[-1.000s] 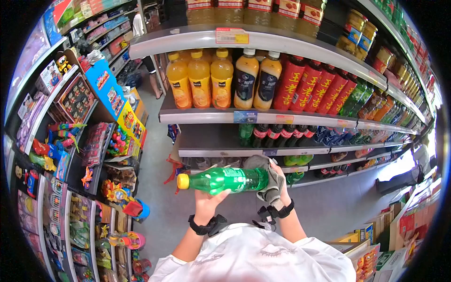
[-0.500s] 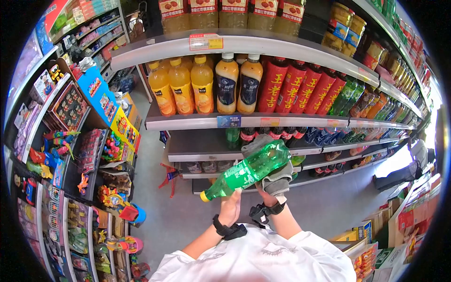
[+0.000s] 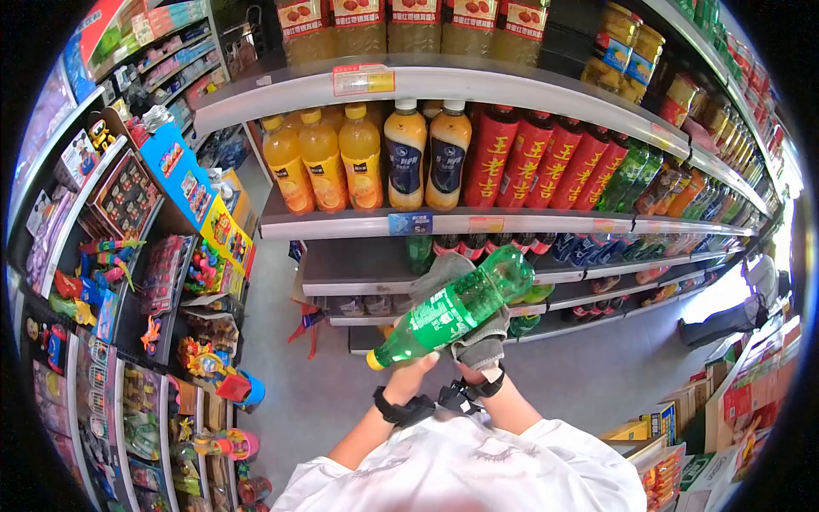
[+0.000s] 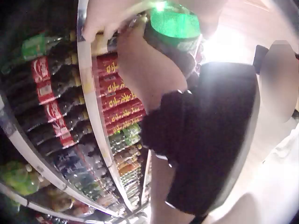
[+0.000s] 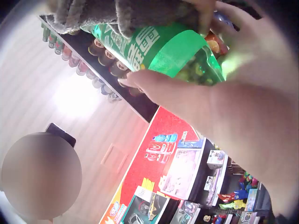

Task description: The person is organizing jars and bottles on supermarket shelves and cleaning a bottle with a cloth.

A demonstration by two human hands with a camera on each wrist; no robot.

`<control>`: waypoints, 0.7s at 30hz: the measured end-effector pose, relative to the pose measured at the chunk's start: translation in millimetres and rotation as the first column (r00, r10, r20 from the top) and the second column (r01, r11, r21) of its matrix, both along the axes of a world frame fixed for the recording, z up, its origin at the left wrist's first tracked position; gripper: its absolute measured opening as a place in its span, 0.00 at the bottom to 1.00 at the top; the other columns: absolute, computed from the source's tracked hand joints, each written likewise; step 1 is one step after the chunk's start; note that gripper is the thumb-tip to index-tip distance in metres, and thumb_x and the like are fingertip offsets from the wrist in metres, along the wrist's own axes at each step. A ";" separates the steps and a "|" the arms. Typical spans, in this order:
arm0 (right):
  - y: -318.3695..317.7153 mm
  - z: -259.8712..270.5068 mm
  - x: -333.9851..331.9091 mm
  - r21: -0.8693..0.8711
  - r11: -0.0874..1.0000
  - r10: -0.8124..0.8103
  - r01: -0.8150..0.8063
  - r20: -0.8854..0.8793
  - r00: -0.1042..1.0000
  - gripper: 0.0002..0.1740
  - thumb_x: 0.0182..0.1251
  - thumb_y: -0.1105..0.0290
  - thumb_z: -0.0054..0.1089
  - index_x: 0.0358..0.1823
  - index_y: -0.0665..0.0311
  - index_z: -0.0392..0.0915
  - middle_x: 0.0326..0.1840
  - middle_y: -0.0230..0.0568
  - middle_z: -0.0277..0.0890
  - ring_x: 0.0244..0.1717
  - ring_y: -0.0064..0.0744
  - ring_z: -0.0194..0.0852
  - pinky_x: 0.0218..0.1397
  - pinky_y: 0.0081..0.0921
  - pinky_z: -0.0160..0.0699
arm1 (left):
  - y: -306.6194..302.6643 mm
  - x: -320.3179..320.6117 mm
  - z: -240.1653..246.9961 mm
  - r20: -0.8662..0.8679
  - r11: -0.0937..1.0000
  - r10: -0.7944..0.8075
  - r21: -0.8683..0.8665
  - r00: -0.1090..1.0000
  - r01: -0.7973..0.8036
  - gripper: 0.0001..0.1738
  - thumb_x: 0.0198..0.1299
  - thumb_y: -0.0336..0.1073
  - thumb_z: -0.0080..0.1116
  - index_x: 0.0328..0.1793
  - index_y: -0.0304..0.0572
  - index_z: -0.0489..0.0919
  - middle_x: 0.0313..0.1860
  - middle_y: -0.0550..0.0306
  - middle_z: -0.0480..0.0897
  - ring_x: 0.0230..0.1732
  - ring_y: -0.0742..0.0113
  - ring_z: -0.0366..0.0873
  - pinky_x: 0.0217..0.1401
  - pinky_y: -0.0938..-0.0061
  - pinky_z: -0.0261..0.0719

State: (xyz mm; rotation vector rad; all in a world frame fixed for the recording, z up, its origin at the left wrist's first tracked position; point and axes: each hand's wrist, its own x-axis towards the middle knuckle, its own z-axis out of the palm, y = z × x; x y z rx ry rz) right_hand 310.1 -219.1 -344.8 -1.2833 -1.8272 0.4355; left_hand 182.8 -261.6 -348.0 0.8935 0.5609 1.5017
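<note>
A green plastic soda bottle (image 3: 452, 307) lies aslant across both hands in the head view, its yellow cap (image 3: 373, 360) toward the lower left and its base toward the upper right. My left hand (image 3: 409, 378) grips it close to the neck. Along the bottle's far and under side, my right hand (image 3: 469, 373) holds a grey cloth (image 3: 480, 348) against it; the bottle and cloth hide most of those fingers. The right wrist view shows a thumb (image 5: 159, 88) beside the green label, with the cloth (image 5: 135, 16) bunched over the bottle.
Ahead is a drinks shelf (image 3: 333, 224) with orange juice bottles (image 3: 321, 166), red bottles (image 3: 496, 166) and cola bottles on a lower level. Toy racks (image 3: 128, 282) stand on the left. Boxes (image 3: 657, 422) are at the lower right.
The bottle has turned from nearly level to aslant, cap end toward me. The cloth has moved from the base to along the bottle's side. The shelves have shifted left in view.
</note>
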 end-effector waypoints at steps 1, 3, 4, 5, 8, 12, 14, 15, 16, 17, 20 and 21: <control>-1.0 0.5 -0.4 0.014 1.000 0.011 -0.011 -0.047 0.999 0.28 0.57 0.56 0.57 0.59 0.57 0.65 0.60 0.38 0.66 0.63 0.41 0.59 0.67 0.41 0.51 | 1.5 -5.2 4.2 0.007 0.999 -0.013 0.047 1.000 0.012 0.34 0.55 0.40 0.61 0.66 0.41 0.61 0.59 0.61 0.68 0.60 0.70 0.64 0.65 0.72 0.59; -6.1 1.3 -1.4 0.039 0.999 0.037 -0.032 -0.143 0.989 0.25 0.56 0.56 0.61 0.54 0.57 0.71 0.56 0.40 0.70 0.59 0.43 0.64 0.64 0.41 0.57 | 2.0 -19.3 15.1 0.015 0.990 -0.037 0.136 0.999 0.034 0.41 0.54 0.49 0.62 0.68 0.40 0.58 0.61 0.59 0.66 0.62 0.69 0.63 0.66 0.71 0.57; -5.2 -2.6 4.9 0.059 0.998 0.025 -0.033 0.133 0.991 0.25 0.57 0.57 0.61 0.55 0.56 0.70 0.58 0.39 0.69 0.59 0.43 0.64 0.63 0.39 0.59 | 1.0 -28.2 18.0 -0.074 0.991 -0.047 0.119 0.996 0.056 0.44 0.53 0.54 0.61 0.68 0.36 0.57 0.63 0.56 0.66 0.64 0.68 0.61 0.68 0.71 0.55; -1.8 -8.2 4.6 0.052 0.998 0.009 -0.019 0.199 0.980 0.24 0.59 0.60 0.60 0.56 0.55 0.70 0.58 0.39 0.69 0.59 0.41 0.64 0.61 0.38 0.63 | -0.5 -35.4 22.0 -0.111 0.990 -0.058 0.123 0.992 0.071 0.44 0.53 0.53 0.61 0.68 0.35 0.58 0.64 0.55 0.65 0.65 0.68 0.61 0.68 0.71 0.55; -8.9 -18.7 7.3 -0.012 0.993 0.116 -0.117 -0.028 0.993 0.23 0.62 0.57 0.54 0.58 0.56 0.68 0.59 0.39 0.68 0.59 0.40 0.65 0.61 0.37 0.64 | -7.4 -52.7 37.4 -0.199 0.989 -0.049 0.126 0.979 0.075 0.39 0.53 0.45 0.62 0.66 0.31 0.61 0.64 0.53 0.67 0.65 0.68 0.63 0.67 0.71 0.57; -1.6 -33.6 -6.3 -0.194 0.893 0.030 -0.407 -0.876 0.482 0.23 0.66 0.51 0.46 0.56 0.55 0.69 0.55 0.38 0.70 0.56 0.40 0.67 0.59 0.38 0.66 | -13.6 -65.6 58.0 -0.557 0.988 0.148 0.108 0.817 -0.106 0.31 0.50 0.36 0.66 0.60 0.32 0.69 0.53 0.54 0.77 0.53 0.65 0.74 0.58 0.71 0.69; 2.0 -28.4 -6.9 -0.192 0.819 -0.093 -0.540 -0.974 0.206 0.22 0.66 0.51 0.45 0.55 0.55 0.69 0.54 0.37 0.71 0.55 0.39 0.68 0.58 0.37 0.66 | -16.1 -80.7 55.1 -0.771 0.965 0.264 0.220 0.580 -0.146 0.31 0.50 0.37 0.67 0.59 0.33 0.70 0.49 0.53 0.79 0.49 0.65 0.76 0.54 0.72 0.71; 3.2 -23.4 -8.2 -0.188 0.791 -0.144 -0.583 -0.982 0.122 0.22 0.66 0.51 0.44 0.55 0.55 0.69 0.54 0.37 0.71 0.55 0.38 0.68 0.58 0.36 0.66 | -16.5 -85.5 55.7 -0.842 0.949 0.316 0.279 0.436 -0.147 0.31 0.50 0.38 0.67 0.58 0.34 0.70 0.46 0.52 0.80 0.47 0.65 0.76 0.52 0.73 0.72; 3.6 -18.9 -9.8 -0.185 0.765 -0.196 -0.617 -0.979 0.051 0.22 0.67 0.51 0.44 0.55 0.55 0.69 0.53 0.36 0.71 0.54 0.38 0.68 0.58 0.36 0.66 | -16.3 -86.6 58.4 -0.853 0.915 0.402 0.391 0.331 -0.105 0.27 0.52 0.37 0.64 0.57 0.34 0.70 0.40 0.47 0.81 0.41 0.59 0.79 0.46 0.72 0.74; 2.6 -14.2 -11.1 -0.187 0.752 -0.231 -0.632 -0.973 0.012 0.22 0.67 0.51 0.43 0.55 0.55 0.69 0.53 0.36 0.71 0.54 0.37 0.69 0.58 0.36 0.67 | -17.6 -85.3 64.4 -0.860 0.928 0.370 0.359 0.351 -0.100 0.26 0.54 0.37 0.63 0.56 0.34 0.69 0.39 0.46 0.80 0.40 0.57 0.79 0.45 0.71 0.74; -0.4 -1.4 -11.6 -0.185 0.745 -0.302 -0.641 -0.950 -0.077 0.21 0.68 0.51 0.42 0.54 0.55 0.70 0.51 0.35 0.72 0.52 0.36 0.69 0.57 0.34 0.67 | -20.9 -78.4 72.2 -0.873 0.951 0.306 0.302 0.380 -0.071 0.21 0.58 0.36 0.58 0.54 0.33 0.68 0.36 0.42 0.79 0.38 0.52 0.78 0.40 0.68 0.74; -1.6 2.0 -11.2 -0.187 0.751 -0.318 -0.634 -0.943 -0.098 0.21 0.68 0.51 0.41 0.54 0.55 0.70 0.51 0.35 0.72 0.52 0.35 0.70 0.57 0.34 0.67 | -19.8 -77.0 70.5 -0.875 0.947 0.313 0.316 0.368 -0.056 0.20 0.59 0.37 0.56 0.53 0.33 0.68 0.35 0.41 0.78 0.37 0.51 0.78 0.39 0.67 0.74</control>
